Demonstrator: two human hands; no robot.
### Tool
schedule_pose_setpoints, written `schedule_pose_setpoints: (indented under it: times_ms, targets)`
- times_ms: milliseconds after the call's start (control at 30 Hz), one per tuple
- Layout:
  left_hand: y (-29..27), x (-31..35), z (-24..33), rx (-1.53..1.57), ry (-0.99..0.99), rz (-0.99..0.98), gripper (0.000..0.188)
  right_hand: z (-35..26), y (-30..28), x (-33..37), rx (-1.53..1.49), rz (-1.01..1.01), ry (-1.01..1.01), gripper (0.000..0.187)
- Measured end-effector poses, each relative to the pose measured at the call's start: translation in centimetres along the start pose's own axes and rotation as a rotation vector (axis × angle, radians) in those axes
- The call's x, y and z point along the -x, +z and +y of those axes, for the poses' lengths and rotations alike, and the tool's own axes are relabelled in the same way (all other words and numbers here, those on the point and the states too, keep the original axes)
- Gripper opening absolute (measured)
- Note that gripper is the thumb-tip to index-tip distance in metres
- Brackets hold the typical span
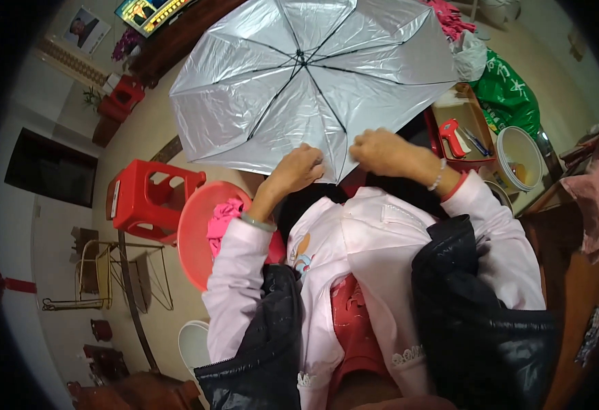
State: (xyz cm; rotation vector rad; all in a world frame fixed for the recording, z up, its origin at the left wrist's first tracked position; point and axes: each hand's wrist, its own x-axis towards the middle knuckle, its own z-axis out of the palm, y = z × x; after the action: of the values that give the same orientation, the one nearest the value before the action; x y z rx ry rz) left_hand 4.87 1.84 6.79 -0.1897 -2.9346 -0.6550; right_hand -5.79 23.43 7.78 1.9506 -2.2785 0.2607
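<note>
An open umbrella (245,89) lies across my lap with its silvery inside facing up and its black ribs spread from a central hub. My left hand (298,167) is closed on the near edge of the canopy, its fingertips on the fabric. Just to the right, my right hand (381,152) is curled with its fingers pressed together over the same edge, near a canopy seam. What those right fingers pinch is too small to make out. A small gap separates the two hands.
On the left stand a red plastic stool (152,198) and a pink basin (190,239) holding pink cloth (223,222). At right, a tray (477,113) holds a red-handled tool (454,139), beside a white bucket (520,158) and a green bag (508,92).
</note>
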Motion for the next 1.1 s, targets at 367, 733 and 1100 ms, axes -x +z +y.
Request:
schedule_pose_setpoints:
  times_ms: [367, 733, 1100]
  targets:
    - [-4.4, -3.1, -10.1, -0.430, -0.450, -0.391, 0.026, 5.0, -2.3, 4.4, 0.149, -0.055, 0.297, 0.009]
    - [-1.2, -4.6, -12.5, -0.228, 0.137, -0.335, 0.045, 1.1, -0.7, 0.7, 0.063, -0.029, 0.084, 0.008]
    - [5.1, -7.1, -1.5, -0.372, -0.461, -0.141, 0.032, 0.8, 0.3, 1.6, 0.046, -0.119, 0.085, 0.009]
